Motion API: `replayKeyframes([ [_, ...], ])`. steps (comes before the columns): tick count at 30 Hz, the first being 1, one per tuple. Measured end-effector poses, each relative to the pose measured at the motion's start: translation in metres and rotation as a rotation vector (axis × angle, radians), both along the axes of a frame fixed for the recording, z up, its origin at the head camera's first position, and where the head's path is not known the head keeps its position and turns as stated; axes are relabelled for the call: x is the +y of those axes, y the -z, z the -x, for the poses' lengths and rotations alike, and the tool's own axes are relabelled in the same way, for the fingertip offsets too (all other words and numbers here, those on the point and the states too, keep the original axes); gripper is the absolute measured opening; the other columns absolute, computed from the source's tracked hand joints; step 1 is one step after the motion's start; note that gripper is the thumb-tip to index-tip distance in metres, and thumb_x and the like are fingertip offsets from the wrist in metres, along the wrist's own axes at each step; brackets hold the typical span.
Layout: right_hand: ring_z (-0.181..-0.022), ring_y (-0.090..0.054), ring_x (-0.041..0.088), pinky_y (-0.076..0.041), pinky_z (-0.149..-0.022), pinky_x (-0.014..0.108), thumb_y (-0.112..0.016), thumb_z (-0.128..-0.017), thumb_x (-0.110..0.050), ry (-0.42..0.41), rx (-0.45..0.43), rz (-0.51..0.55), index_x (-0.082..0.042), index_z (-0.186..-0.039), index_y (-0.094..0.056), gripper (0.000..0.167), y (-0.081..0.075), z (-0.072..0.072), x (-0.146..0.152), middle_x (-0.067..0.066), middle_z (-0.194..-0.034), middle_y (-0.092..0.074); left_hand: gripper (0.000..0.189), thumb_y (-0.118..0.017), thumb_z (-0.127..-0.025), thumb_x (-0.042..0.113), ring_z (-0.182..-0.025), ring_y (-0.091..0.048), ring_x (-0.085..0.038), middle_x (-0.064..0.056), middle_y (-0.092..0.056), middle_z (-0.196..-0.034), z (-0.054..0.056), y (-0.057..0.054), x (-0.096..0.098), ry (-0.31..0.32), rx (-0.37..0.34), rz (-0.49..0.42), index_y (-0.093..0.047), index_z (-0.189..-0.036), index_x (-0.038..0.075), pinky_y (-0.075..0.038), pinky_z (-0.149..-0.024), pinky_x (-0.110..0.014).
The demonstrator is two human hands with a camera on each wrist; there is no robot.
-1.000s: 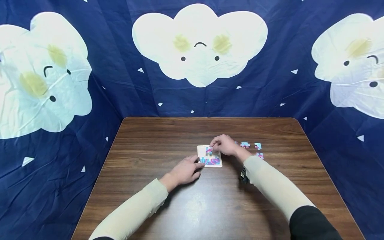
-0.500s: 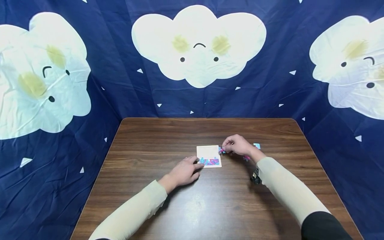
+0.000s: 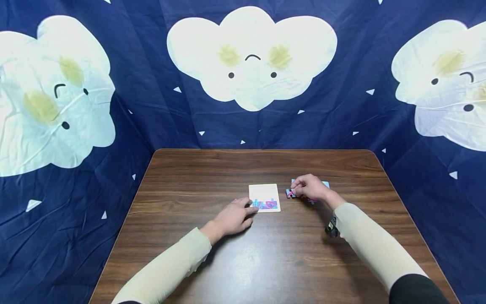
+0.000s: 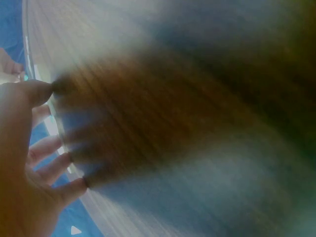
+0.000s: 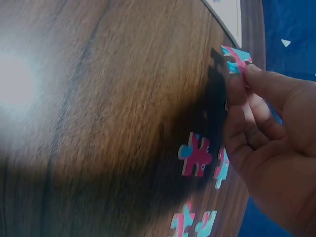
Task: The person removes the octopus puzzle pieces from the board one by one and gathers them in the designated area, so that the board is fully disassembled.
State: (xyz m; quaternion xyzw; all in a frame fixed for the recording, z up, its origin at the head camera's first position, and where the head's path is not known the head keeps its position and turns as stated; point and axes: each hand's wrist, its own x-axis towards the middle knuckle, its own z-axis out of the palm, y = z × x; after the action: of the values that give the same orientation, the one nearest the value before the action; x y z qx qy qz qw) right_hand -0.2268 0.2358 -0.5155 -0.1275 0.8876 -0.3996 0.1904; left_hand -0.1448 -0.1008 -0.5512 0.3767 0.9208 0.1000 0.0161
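Note:
A cream puzzle board (image 3: 262, 192) lies on the table, with joined pink, blue and purple puzzle pieces (image 3: 268, 205) along its near side. My left hand (image 3: 232, 216) rests at the board's left edge, its fingers spread and mostly straight. To the right of the board, my right hand (image 3: 310, 187) pinches a pink and light-blue puzzle piece (image 5: 237, 59) between thumb and fingers. In the right wrist view this piece is held over its own shadow, near a corner of the board (image 5: 232, 19).
Several loose puzzle pieces lie beneath and beside the right hand, among them a pink one (image 5: 196, 155) with a printed eye and a pink and blue one (image 5: 183, 222). A blue cloth (image 3: 262, 131) with cloud prints hangs behind the wooden table (image 3: 243, 261).
My right hand has moved right, off the board, carrying the puzzle piece away from the bare upper part to beside the loose pieces. The left hand stays in place.

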Motion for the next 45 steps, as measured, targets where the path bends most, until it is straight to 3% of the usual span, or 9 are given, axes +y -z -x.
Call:
replayKeyframes([
  [8,-0.069,-0.068,0.024,-0.053,-0.056,0.027,-0.071,-0.090,-0.003,0.015,0.022,-0.042,-0.002,-0.100,-0.077,0.011,0.000,-0.004,0.010,0.007,-0.077,-0.073,0.045,-0.062,-0.097,0.033,-0.128,-0.057,-0.027,-0.010,-0.059,-0.135,0.000,0.000,0.000,-0.006,0.002,0.007,-0.065,-0.141,0.021,-0.044,-0.112,-0.042],
  [21,-0.054,-0.059,0.009,-0.050,-0.053,0.027,-0.076,-0.088,-0.008,-0.002,0.117,-0.180,-0.006,-0.092,-0.077,0.004,0.005,-0.007,0.016,-0.005,-0.068,-0.067,0.045,-0.062,-0.098,0.033,-0.131,-0.055,-0.028,-0.010,-0.059,-0.136,0.000,0.000,0.000,-0.011,0.004,0.005,-0.065,-0.141,0.021,-0.043,-0.114,-0.043],
  [29,-0.055,-0.057,0.007,-0.048,-0.056,0.026,-0.075,-0.089,-0.012,-0.015,0.164,-0.268,-0.010,-0.089,-0.077,0.003,0.009,-0.007,0.014,-0.007,-0.068,-0.066,0.045,-0.062,-0.097,0.033,-0.129,-0.057,-0.027,-0.010,-0.059,-0.135,-0.001,0.000,0.001,-0.005,0.009,0.007,-0.065,-0.141,0.021,-0.045,-0.112,-0.043],
  [36,-0.064,-0.058,0.010,-0.050,-0.062,0.028,-0.073,-0.090,-0.009,-0.044,0.176,-0.305,-0.011,-0.089,-0.077,0.004,0.007,-0.007,0.010,-0.002,-0.082,-0.071,0.046,-0.063,-0.097,0.034,-0.127,-0.058,-0.027,-0.010,-0.059,-0.134,-0.001,-0.003,0.001,-0.005,0.002,0.010,-0.065,-0.140,0.021,-0.046,-0.110,-0.042],
  [45,-0.067,-0.058,0.010,-0.050,-0.066,0.029,-0.074,-0.092,-0.011,-0.077,0.217,-0.380,-0.014,-0.088,-0.077,0.006,0.003,-0.008,0.005,-0.005,-0.082,-0.070,0.040,-0.065,-0.095,0.034,-0.111,-0.062,-0.024,-0.008,-0.059,-0.123,0.004,-0.006,0.003,0.021,0.021,0.042,-0.069,-0.134,0.024,-0.053,-0.098,-0.040],
])
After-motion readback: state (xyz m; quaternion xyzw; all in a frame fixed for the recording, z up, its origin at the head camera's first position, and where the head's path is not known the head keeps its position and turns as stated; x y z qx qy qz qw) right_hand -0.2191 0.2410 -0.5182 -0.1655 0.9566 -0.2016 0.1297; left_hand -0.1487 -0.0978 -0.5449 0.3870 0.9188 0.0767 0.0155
